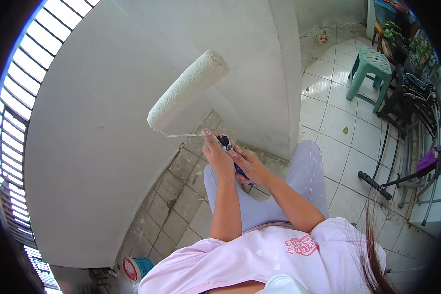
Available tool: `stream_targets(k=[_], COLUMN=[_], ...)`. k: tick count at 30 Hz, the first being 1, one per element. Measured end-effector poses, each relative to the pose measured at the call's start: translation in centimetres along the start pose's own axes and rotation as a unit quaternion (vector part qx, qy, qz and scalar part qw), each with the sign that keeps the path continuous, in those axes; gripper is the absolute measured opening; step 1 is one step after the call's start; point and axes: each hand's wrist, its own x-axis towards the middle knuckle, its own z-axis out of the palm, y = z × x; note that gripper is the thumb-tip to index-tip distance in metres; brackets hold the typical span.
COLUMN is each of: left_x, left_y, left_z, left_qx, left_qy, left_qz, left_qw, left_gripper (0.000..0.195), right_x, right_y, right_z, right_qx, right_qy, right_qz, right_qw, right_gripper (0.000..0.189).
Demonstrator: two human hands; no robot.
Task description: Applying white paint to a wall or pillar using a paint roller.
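Observation:
A paint roller with a white, paint-loaded cover is held up in front of the grey-white wall, tilted to the upper right. Its thin wire frame, coated with paint, runs to a dark blue handle. My left hand is closed around the upper part of the handle, thumb along the top. Just beside and below it, my right hand wraps the same handle. Both hands bear white paint smears. Whether the cover touches the wall I cannot tell.
Paint-spotted floor tiles run along the wall's foot. A paint bucket stands at lower left. To the right are a green plastic stool, folded metal frames and potted plants. A small tub sits farther back. A barred opening borders the left.

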Motion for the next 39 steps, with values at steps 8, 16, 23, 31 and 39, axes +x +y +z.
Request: stream_targets(k=[8,16,23,31,39], left_x=[0.1,-4.5,-6.7,-11.0,-6.8], left_y=[-2.9,-2.2,-4.4,-4.0,-1.9], left_z=[7.1,15.2,21.9,20.3,7.9], left_qx=[0.118,0.185,0.213,0.160,-0.061], left_qy=[-0.086,-0.194,-0.308,-0.360,-0.220], left_qz=[0.087,0.057,0.124,0.193,0.090], left_qw=[0.985,0.962,0.919,0.898,0.969], left_gripper=[0.050,0.054,0.056,0.046,0.042], right_x=[-2.7,-6.3,-10.9,-10.7,-8.6], right_y=[-3.4,-4.3,-4.8,-5.6,-4.0], right_z=[-5.0,-11.2,-16.8,-15.2,-11.3], right_qx=[0.056,0.063,0.171,0.145,-0.078], right_qy=[0.071,0.153,0.209,0.221,0.013], right_qz=[-0.107,-0.184,-0.148,-0.288,-0.059], right_qw=[0.990,0.969,0.951,0.920,0.995], right_gripper=[0.056,0.053,0.067,0.059,0.054])
